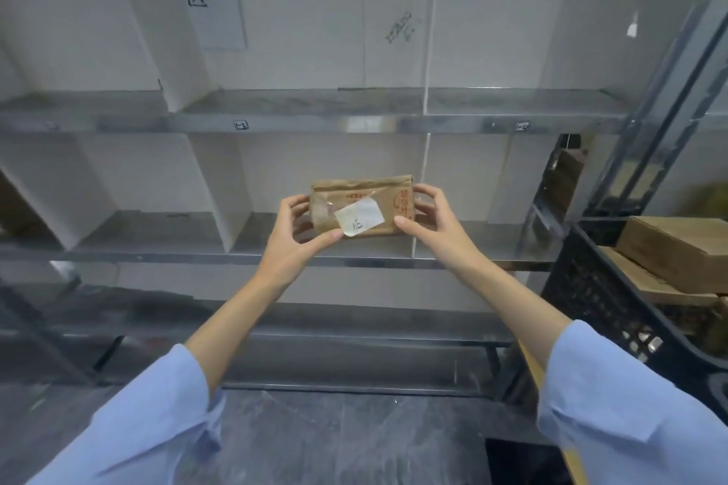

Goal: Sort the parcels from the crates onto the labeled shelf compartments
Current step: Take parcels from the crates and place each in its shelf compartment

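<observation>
Both hands are up and they have the parcel (360, 205) between them, a flat brown paper packet with red print, held level in the air in front of the metal shelf (157, 258). The left hand (297, 234) grips the parcel's left end, thumb across the front near the lower corner and fingers curled behind. The right hand (433, 219) does the same at the right end, thumb on the front face, fingers wrapped round the back edge. A white slip (360, 220) sits taped at a slant on the front of the parcel with a handwritten mark on it, too small to read for sure. The parcel hangs over the middle board of the shelf, between a thick white divider (220, 185) to its left and a thin one (423, 177) just past its right end; whether it is inside that compartment or just in front of it, I cannot tell. On the front edge of the board above, a small tag (241, 125) reads 1-3, and a second tag (522, 126) sits further right. Off at the right edge stands a black crate (591, 295) with brown cardboard boxes (677, 248) stacked in it. Light blue sleeves (614, 398) cover both forearms, and a dark grey floor (315, 441) runs below.
</observation>
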Demonstrator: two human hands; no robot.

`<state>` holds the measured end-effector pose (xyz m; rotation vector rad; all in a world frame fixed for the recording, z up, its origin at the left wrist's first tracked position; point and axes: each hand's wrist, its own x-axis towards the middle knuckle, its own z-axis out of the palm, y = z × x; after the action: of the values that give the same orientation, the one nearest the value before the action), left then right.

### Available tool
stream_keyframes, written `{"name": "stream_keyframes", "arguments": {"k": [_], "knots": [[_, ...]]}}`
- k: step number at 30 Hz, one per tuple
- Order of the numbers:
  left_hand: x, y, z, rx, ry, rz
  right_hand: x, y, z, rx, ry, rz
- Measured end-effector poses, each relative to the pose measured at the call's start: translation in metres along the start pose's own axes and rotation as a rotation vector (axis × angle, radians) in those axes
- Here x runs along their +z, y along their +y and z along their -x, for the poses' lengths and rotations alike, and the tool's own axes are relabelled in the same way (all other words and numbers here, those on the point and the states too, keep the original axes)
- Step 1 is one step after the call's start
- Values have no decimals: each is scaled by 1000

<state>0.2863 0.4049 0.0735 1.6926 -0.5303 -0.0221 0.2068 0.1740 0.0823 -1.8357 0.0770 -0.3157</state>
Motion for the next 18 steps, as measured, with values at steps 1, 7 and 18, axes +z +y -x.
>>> {"name": "stream_keyframes", "arguments": {"k": [1,7,18], "knots": [[-6,-2,2,-6,-7,6,5,-3,1,-5,-11,3],[-39,-4,13,-42,1,-27,33,-17,4,-23,-86,115],[-98,-8,38,41,75,-5,94,-33,5,-69,-194,57]]}}
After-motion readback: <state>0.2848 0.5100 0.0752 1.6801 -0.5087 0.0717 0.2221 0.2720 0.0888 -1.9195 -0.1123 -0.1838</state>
